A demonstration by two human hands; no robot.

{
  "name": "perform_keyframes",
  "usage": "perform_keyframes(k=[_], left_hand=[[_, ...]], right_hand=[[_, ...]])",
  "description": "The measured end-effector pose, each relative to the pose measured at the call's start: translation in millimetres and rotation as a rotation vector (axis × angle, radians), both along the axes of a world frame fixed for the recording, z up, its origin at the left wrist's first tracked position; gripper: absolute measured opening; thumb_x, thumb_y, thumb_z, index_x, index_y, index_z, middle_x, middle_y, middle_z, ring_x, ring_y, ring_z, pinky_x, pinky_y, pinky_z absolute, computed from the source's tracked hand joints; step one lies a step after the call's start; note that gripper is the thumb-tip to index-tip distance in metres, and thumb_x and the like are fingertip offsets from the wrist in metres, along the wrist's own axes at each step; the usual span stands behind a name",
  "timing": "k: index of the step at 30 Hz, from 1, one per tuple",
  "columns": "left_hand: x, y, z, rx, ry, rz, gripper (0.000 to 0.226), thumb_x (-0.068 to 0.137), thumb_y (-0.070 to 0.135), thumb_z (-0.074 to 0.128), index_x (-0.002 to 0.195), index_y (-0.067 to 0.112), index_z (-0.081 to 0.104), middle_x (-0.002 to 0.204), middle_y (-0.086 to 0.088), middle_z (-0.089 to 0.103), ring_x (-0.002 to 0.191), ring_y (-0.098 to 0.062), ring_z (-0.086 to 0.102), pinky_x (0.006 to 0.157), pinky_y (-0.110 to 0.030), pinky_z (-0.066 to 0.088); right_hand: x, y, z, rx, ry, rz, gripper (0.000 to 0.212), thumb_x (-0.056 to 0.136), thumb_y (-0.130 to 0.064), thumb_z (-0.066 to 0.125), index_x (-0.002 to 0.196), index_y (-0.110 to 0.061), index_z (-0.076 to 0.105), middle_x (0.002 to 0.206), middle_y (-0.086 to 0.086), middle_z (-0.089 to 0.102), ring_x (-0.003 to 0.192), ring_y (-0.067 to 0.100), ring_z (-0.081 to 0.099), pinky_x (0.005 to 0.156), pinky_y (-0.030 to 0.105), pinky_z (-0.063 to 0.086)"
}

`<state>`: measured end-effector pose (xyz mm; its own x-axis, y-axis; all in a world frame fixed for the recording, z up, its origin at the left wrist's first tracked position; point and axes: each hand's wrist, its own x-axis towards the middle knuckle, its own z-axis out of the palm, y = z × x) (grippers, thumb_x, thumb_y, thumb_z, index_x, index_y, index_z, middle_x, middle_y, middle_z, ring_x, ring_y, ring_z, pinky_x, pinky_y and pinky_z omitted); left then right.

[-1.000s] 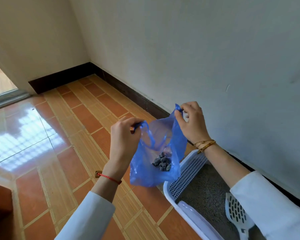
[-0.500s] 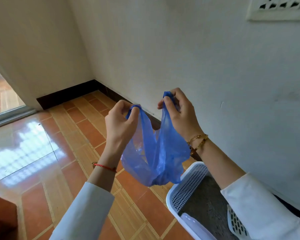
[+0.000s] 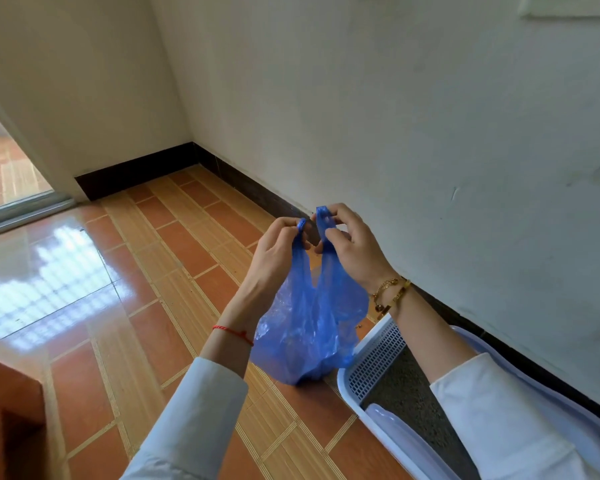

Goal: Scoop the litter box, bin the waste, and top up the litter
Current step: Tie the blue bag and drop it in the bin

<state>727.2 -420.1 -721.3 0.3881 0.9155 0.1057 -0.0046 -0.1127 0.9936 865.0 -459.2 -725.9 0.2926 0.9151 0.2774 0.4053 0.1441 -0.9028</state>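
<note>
A blue plastic bag [image 3: 309, 327] hangs in the air between my hands, its bottom sagging with something inside that I cannot see. My left hand [image 3: 278, 251] pinches the bag's left handle. My right hand [image 3: 350, 247] pinches the right handle, and the two handles are drawn close together at the top. Below and to the right sits the white litter box [image 3: 371, 362] with a perforated rim and grey litter [image 3: 406, 396] inside, partly hidden by my right sleeve.
The white wall with a dark skirting board [image 3: 257, 199] runs along the right and meets another wall in the corner. Orange tiled floor [image 3: 174, 306] spreads to the left. A brown box edge [image 3: 7, 393] shows at lower left. A doorway threshold [image 3: 21, 209] lies far left.
The bag's mouth, held wide a second ago with dark clumps visible inside, has been pulled closed. My hands have come together with the two handles nearly touching.
</note>
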Motion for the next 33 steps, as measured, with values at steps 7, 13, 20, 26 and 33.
perform_keyframes(k=[7,13,20,26,33], left_hand=[[-9,-2,-8,0.167,0.001,-0.094,0.019,0.101,0.009,0.044,0.114,0.007,0.058,0.074,0.011,0.065,0.074,-0.007,0.061,0.074,-0.022,0.051],[-9,0,-14,-0.021,-0.073,-0.148,0.028,0.096,0.006,0.053,0.12,-0.003,0.041,0.075,-0.011,0.062,0.063,-0.014,0.054,0.065,-0.026,0.047],[-13,5,-16,-0.096,-0.012,-0.255,0.027,0.091,0.018,0.063,0.112,0.002,0.066,0.079,-0.007,0.069,0.068,-0.012,0.058,0.072,-0.025,0.051],[-13,3,-21,-0.021,-0.058,-0.093,0.023,0.093,0.018,0.06,0.111,0.007,0.07,0.078,-0.006,0.068,0.066,-0.009,0.057,0.066,-0.021,0.049],[-4,2,-28,0.193,0.064,-0.013,0.024,0.099,0.019,0.05,0.109,0.013,0.071,0.088,-0.002,0.065,0.057,-0.01,0.051,0.059,-0.031,0.046]], right_hand=[[0,2,-3,0.057,-0.02,-0.069,0.029,0.095,0.001,0.05,0.118,-0.01,0.063,0.114,0.01,0.06,0.081,0.016,0.071,0.073,0.024,0.059],[-1,0,-4,0.095,0.039,-0.088,0.021,0.082,0.005,0.066,0.09,-0.008,0.051,0.08,-0.005,0.058,0.068,0.002,0.066,0.07,0.027,0.059],[-2,-7,-1,0.069,-0.037,0.148,0.025,0.078,0.015,0.051,0.087,-0.006,0.061,0.085,0.006,0.066,0.07,0.012,0.067,0.072,0.026,0.056],[-3,-9,-4,0.05,0.051,0.263,0.019,0.089,0.01,0.049,0.104,0.002,0.058,0.11,0.012,0.065,0.086,0.02,0.069,0.082,0.028,0.056],[-3,-5,-19,0.026,-0.119,0.084,0.012,0.098,-0.012,0.049,0.097,0.0,0.049,0.072,-0.003,0.063,0.063,-0.005,0.063,0.059,0.011,0.049]])
